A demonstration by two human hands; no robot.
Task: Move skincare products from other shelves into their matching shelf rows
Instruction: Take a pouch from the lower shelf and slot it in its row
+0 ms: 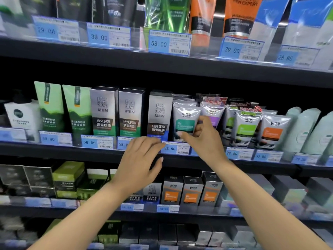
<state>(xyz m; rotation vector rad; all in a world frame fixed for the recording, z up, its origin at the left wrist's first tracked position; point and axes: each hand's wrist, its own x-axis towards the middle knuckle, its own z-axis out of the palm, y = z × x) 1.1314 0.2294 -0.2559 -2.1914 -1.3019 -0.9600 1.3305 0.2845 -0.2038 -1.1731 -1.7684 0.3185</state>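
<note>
Two hands work at the middle shelf (pixel 72 150); right hand (pixel 207 139) pinches the teal-labelled tube (pixel 185 121) at its lower edge; left hand (pixel 138 163) hovers open, empty, just below; support the tube's base, slide it out upright, sparing the purple-labelled tube (pixel 213 112) beside the right hand.

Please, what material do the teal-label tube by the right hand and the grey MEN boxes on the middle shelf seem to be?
Teal-label tube: apparently soft plastic in a shiny clear wrap, judging by the crinkled glare. Grey MEN boxes: probably printed cardboard with a satin metallic finish, judging by sharp folded edges and a soft sheen. The right hand touches the tube.
</note>
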